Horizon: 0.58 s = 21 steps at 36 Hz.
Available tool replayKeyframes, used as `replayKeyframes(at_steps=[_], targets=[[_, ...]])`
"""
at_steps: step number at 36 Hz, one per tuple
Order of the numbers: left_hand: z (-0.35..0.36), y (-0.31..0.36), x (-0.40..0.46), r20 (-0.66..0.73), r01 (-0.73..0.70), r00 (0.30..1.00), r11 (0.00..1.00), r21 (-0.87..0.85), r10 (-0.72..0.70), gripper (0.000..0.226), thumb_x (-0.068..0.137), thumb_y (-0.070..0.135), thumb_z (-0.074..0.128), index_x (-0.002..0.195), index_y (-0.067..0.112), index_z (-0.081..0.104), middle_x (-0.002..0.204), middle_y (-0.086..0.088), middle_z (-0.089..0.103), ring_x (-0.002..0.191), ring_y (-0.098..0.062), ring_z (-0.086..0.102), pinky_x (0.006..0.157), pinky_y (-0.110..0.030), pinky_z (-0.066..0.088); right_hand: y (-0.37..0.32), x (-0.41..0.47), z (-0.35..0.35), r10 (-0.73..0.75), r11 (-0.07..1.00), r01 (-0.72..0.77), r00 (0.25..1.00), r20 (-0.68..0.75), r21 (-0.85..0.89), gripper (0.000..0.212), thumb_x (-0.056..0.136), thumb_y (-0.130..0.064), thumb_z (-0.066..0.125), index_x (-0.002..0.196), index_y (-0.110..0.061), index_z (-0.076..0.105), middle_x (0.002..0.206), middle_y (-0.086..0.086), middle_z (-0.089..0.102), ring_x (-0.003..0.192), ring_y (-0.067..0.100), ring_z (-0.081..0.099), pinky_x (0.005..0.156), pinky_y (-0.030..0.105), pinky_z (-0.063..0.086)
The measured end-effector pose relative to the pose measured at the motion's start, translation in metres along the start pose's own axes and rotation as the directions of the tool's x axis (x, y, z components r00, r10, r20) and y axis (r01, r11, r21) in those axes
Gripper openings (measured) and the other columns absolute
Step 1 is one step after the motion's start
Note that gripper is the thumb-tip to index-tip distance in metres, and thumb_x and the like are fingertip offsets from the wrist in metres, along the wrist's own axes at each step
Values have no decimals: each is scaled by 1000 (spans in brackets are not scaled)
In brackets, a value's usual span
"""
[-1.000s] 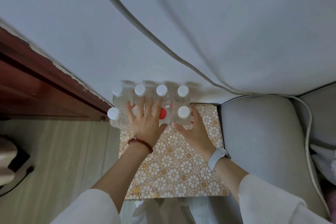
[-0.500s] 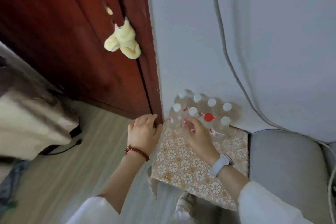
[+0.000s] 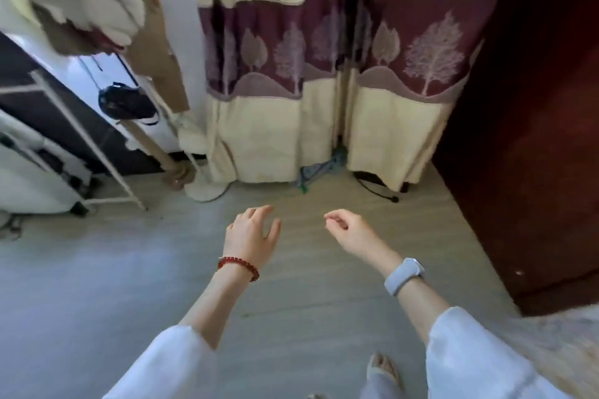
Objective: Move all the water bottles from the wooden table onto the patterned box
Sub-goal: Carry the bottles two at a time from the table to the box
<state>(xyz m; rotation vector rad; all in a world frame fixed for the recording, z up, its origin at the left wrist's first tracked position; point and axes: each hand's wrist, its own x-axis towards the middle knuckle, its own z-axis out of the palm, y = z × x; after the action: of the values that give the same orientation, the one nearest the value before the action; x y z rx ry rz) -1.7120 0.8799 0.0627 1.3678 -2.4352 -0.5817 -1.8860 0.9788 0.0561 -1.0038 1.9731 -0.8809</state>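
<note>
No water bottles, wooden table top or whole patterned box show in the head view now. My left hand (image 3: 252,235), with a red bead bracelet at the wrist, hovers over the floor with fingers spread and nothing in it. My right hand (image 3: 355,234), with a pale watch on the wrist, is held out beside it, fingers loosely curled and empty. A blurred patterned edge, probably a corner of the box (image 3: 560,343), shows at the lower right.
A cream and maroon curtain (image 3: 324,81) with tree motifs hangs ahead. A dark red wooden door (image 3: 534,139) stands on the right. A white metal rack (image 3: 81,139) with hanging clothes and a dark bag (image 3: 128,102) is on the left. Grey-beige floor (image 3: 129,269) lies below. My foot (image 3: 382,366) shows at the bottom.
The view has swung left, away from the bottles on the patterned box, to the curtain and floor. Both hands have come off the bottles and hang empty in the air.
</note>
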Motion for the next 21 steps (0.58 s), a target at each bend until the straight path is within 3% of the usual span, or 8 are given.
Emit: replayKeyframes(at_steps=[4,9,21], targets=[[-60,-116,-16,-117,229,966,973,-37,-232,36,89,32,51,120,13,56,121,-10,59,114,-27,52,93,-41,43,-76,45,94,-87,973,142,956,281,-184,26,93,-23,47,113,-11,60,113,7,64,101,19,58,78,21,40],[-120,-236,-33,-245,460,848,882,-102,-471,34,89,31,53,118,13,57,119,-9,60,112,-26,54,90,-37,42,-164,97,211,-161,892,339,856,491,-298,29,94,-28,46,115,-13,59,117,6,63,105,22,58,78,21,37],[-293,-499,17,-405,697,555,672,-250,-726,35,89,28,52,120,11,56,124,-10,58,117,-27,50,98,-42,40,-400,225,504,-334,702,676,592,733,-226,30,92,-29,44,116,-16,57,116,6,63,104,22,57,75,22,36]])
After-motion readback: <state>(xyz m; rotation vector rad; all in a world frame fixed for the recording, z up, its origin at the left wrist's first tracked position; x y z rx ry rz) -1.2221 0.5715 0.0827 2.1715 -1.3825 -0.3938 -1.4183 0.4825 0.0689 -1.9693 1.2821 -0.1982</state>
